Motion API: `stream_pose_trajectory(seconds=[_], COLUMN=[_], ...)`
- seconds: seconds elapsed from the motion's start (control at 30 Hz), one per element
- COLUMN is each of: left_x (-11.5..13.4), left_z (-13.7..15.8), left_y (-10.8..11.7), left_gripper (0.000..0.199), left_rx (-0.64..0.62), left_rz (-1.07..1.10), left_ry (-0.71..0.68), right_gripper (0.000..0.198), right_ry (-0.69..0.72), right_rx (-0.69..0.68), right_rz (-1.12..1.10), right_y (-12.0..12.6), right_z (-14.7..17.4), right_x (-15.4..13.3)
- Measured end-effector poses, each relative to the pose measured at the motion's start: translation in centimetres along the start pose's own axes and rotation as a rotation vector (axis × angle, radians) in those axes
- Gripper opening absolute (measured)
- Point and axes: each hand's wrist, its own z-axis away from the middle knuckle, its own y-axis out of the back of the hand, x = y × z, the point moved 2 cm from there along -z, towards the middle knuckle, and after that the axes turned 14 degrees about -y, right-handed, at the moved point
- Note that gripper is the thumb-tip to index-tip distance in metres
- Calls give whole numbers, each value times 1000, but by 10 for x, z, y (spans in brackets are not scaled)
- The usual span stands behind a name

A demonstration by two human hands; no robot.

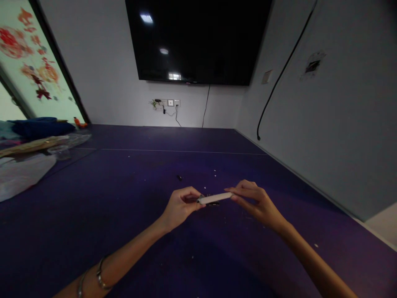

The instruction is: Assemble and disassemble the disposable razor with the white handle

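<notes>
My left hand (pixel 182 205) pinches the left end of a thin, flat white piece (pixel 216 198) between thumb and fingers. The piece's right end is pinched by my right hand (pixel 254 203). It is seen nearly edge-on, held above the dark purple floor (pixel 130 231) and slightly higher on the right. Small dark parts (pixel 214 203) show just beneath and behind it; whether they are joined to it I cannot tell. A little beyond my left hand, a small black piece (pixel 179 177) lies on the floor.
Tiny white scraps (pixel 215 175) dot the floor. At the left are a clear plastic bag (pixel 27 174) and folded blue cloth (pixel 43 127). A television (pixel 198 41) hangs on the far wall above sockets (pixel 170 102). A black cable (pixel 281 76) runs down the right wall.
</notes>
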Motion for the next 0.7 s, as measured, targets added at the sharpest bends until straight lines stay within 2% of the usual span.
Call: stream_pose_trajectory(seconds=[0.13,0.33,0.47,0.63,0.7], left_x=[1,0,-2,1,2], left_z=[1,1,1,1,0], left_y=[0,0,0,0,-1], left_gripper=[13,12,13,12,12], left_rx=[-6,-11,-4,-14,-6], left_rz=[8,-21,18,-49,-49], left_ry=[15,-3,14,17,7], right_gripper=[28,27,26,25,25], right_ry=[-27,27,-8,35,16], right_rx=[60,27,106,63,89], right_rz=[17,39,66,117,116], right_y=[1,1,3,2,3], right_z=[0,2,2,4,4], right_x=[-3,-15,-14,-24,-23])
